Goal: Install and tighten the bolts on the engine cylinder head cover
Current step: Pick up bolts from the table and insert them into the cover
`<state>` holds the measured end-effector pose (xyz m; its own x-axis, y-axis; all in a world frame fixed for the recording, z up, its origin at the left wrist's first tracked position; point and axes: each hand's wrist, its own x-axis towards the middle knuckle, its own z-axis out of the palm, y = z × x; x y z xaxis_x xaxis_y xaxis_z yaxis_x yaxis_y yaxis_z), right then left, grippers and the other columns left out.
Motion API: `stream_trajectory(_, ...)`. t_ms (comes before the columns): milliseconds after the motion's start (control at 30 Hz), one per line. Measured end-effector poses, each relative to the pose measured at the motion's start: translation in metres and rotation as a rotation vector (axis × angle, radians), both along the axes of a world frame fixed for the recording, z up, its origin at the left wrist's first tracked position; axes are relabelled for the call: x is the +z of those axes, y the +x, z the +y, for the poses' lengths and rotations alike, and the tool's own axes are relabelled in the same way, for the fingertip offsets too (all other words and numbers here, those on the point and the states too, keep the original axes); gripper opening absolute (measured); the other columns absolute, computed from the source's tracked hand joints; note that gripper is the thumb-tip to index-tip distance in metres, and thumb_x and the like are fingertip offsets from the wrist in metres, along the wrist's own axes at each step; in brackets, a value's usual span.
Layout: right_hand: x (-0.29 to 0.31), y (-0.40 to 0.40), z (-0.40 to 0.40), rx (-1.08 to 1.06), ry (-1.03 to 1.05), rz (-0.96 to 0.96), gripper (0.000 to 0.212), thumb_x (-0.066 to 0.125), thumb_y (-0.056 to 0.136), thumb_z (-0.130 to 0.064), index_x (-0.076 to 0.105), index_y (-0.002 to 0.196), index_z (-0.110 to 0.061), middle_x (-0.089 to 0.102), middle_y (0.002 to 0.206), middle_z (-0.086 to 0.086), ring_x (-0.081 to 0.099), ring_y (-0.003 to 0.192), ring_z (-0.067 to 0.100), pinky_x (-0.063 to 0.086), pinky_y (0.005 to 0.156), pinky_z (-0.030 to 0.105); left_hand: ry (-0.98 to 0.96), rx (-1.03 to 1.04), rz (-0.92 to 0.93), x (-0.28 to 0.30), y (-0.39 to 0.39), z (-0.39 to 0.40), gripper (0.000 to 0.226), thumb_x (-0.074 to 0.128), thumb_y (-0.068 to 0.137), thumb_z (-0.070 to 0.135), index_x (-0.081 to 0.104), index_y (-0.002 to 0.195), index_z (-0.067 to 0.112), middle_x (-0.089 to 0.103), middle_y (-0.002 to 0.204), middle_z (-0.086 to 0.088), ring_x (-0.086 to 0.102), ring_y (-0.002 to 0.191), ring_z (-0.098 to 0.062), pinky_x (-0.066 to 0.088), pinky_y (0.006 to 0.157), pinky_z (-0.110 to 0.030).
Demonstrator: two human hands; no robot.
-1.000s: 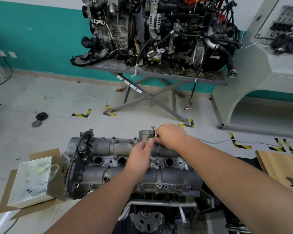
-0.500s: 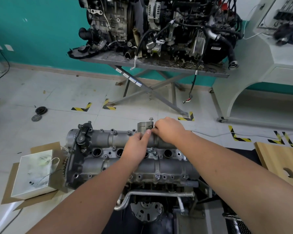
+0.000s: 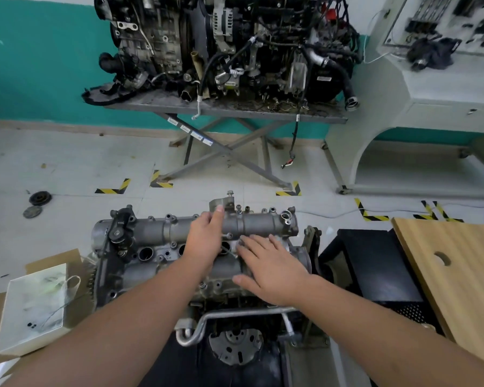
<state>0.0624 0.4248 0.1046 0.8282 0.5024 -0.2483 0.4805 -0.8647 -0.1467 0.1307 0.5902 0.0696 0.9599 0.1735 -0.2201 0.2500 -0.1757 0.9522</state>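
The grey cylinder head cover lies across the engine in front of me, with several bolts standing along its far edge. One bolt sticks up from a bracket at the far middle. My left hand rests on the far cam housing, its fingers reaching to that bracket; whether they pinch anything is hidden. My right hand lies flat on the cover's right half, fingers spread and straight, holding nothing I can see. A small bolt sits between the two hands.
A white box on cardboard stands at the left of the engine. A wooden board with a hole lies at the right, a black block beside it. Behind, another engine sits on a metal stand. Two discs lie on the floor.
My right hand has left the bolt at the far bracket and come back to lie flat on the near right of the cover. The left hand has stayed near the bracket.
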Motion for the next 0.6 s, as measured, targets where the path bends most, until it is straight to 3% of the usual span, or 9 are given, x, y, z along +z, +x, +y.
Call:
stream_trajectory(100,-0.005,0.005,-0.006,-0.004,-0.06,-0.019,0.08,0.014,0.095,-0.071,0.015,0.159,-0.021,0.013,0.166,0.002,0.004,0.153,0.021,-0.002,0.123,0.052,-0.133,0.06,0.047,-0.004,0.004,0.005,0.061,0.05,0.081,0.075,0.06,0.084,0.015,0.042,0.052,0.009,0.039,0.05,-0.015,0.034,0.05,-0.032)
stream_trajectory(167,-0.007,0.008,-0.009,-0.002,-0.074,-0.002,0.083,0.011,0.092,-0.074,0.019,0.158,-0.024,0.018,0.165,0.002,0.009,0.152,0.022,0.003,0.122,0.053,-0.18,0.082,0.066,-0.007,0.006,0.005,0.061,0.053,0.086,0.069,0.06,0.092,0.009,0.039,0.052,0.008,0.037,0.047,-0.014,0.033,0.045,-0.029)
stream_trajectory(300,-0.01,0.015,-0.005,0.0,-0.069,0.013,0.078,0.012,0.091,-0.073,0.019,0.156,-0.031,0.02,0.164,0.002,0.014,0.149,0.025,0.016,0.119,0.055,-0.259,0.111,0.081,-0.009,0.01,0.003,0.052,0.055,0.085,0.068,0.061,0.086,0.016,0.041,0.052,0.008,0.038,0.043,-0.01,0.032,0.041,-0.026)
stream_trajectory(500,-0.014,0.011,-0.006,0.004,-0.053,0.124,0.073,0.002,0.089,-0.076,0.009,0.155,-0.046,0.004,0.168,0.0,-0.002,0.153,0.022,0.012,0.119,0.059,-0.231,0.111,0.096,-0.012,0.011,0.004,0.046,0.052,0.092,0.063,0.066,0.092,0.019,0.042,0.049,0.011,0.04,0.041,-0.009,0.034,0.042,-0.025)
stream_trajectory(600,-0.01,0.014,-0.005,0.006,-0.048,0.124,0.073,-0.002,0.088,-0.076,0.013,0.154,-0.049,0.007,0.167,0.0,0.001,0.152,0.02,0.014,0.117,0.059,-0.18,0.066,0.067,-0.011,0.007,0.003,0.053,0.051,0.092,0.064,0.063,0.094,0.012,0.04,0.052,0.009,0.039,0.045,-0.01,0.035,0.044,-0.028)
